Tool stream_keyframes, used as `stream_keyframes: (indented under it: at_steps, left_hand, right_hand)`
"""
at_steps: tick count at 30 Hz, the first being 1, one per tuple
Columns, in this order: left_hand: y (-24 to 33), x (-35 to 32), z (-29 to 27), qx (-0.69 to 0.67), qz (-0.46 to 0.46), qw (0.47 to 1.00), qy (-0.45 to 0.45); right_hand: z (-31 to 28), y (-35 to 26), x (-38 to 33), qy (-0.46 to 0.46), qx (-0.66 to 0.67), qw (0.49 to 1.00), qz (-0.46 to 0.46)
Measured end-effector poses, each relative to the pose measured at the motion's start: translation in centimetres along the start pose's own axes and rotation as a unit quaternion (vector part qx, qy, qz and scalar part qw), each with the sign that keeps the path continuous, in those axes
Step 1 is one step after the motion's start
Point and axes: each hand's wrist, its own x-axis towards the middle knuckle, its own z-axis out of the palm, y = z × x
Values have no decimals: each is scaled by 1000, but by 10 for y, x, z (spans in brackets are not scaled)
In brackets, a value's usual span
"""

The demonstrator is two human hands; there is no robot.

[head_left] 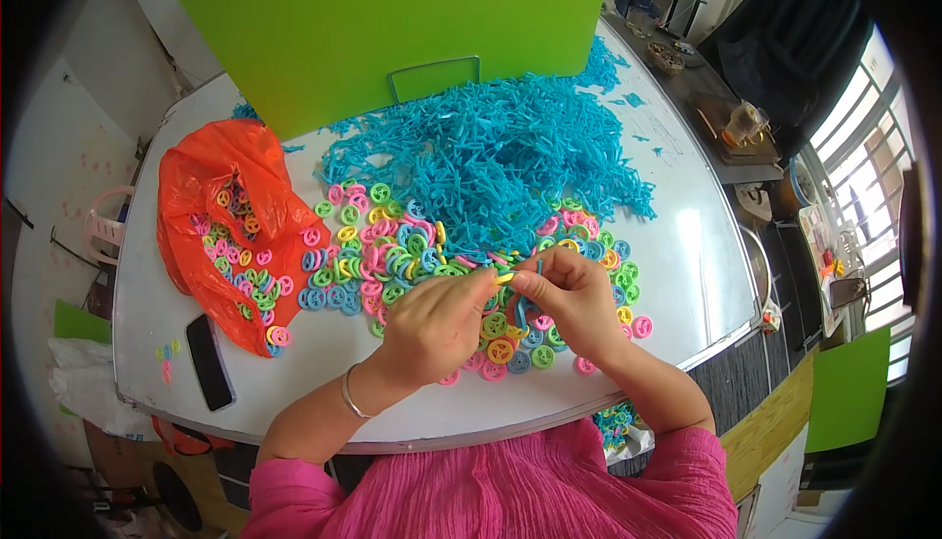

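Both my hands meet over a pile of small plastic wheels [500, 350] in pink, green, yellow and blue. My left hand [437, 325] pinches a yellow wheel [504, 279] between thumb and fingertips, its edge toward me. In my right hand [574, 302], thumb and fingers are closed on a thin blue plastic piece [520, 308], close beside the yellow wheel. Whether the two parts touch I cannot tell. Just beyond my hands, a large heap of blue plastic sticks [500, 147] spreads over the white table [432, 411].
A red plastic bag [211, 245] spilling more wheels lies at the left. Near it rests a dark phone [210, 362]. A tall green panel [383, 19] with a wire handle [434, 70] stands at the back. Below the table's front edge, a bag of mixed pieces [620, 426] shows.
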Motion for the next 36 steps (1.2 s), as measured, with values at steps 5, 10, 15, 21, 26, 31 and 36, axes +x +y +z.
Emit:
stream_keyframes:
  at_steps: [5, 10, 15, 21, 26, 31, 36]
  left_hand:
    - [-20, 6, 0, 53, 155, 987, -2]
    - [-25, 13, -6, -108, -67, 992, 13]
    - [-26, 15, -13, -69, -21, 967, -245]
    - [-22, 4, -3, -4, 74, 945, -318]
    - [-22, 8, -7, 26, 82, 936, -342]
    - [-27, 4, -2, 22, 66, 954, -292]
    - [-29, 3, 3, 65, 65, 966, -241]
  right_hand:
    - [-11, 10, 4, -50, 102, 992, 51]
    - [-15, 7, 2, -54, 53, 995, -67]
    - [-28, -16, 6, 21, 75, 997, -19]
    - [-50, -13, 8, -22, 251, 967, 29]
    - [-47, -18, 6, -55, 52, 997, 9]
    - [-34, -10, 5, 13, -107, 989, -99]
    - [-33, -6, 4, 34, -115, 988, -94]
